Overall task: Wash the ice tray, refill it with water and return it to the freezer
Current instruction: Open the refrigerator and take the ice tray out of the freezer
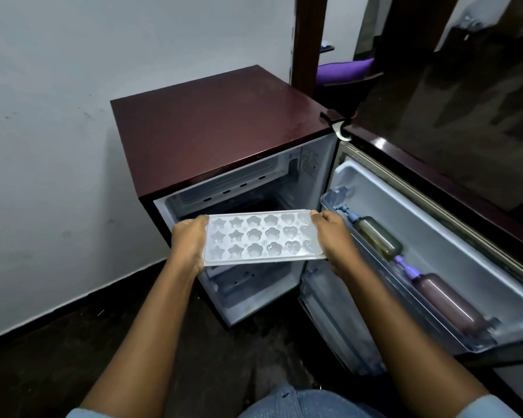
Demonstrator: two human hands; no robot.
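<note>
A white ice tray (261, 236) with star, flower and heart moulds is held level in front of the open freezer compartment (239, 188) of a small maroon fridge (212, 122). My left hand (191, 239) grips its left end, thumb on the rim. The tray's right end is gripped by my right hand (332, 236). I cannot tell whether the moulds hold water.
The fridge door (435, 182) stands open to the right; its shelf carries two bottles (378, 236) lying on their sides. A white wall is on the left, dark floor below. A wooden door frame (308, 40) rises behind the fridge.
</note>
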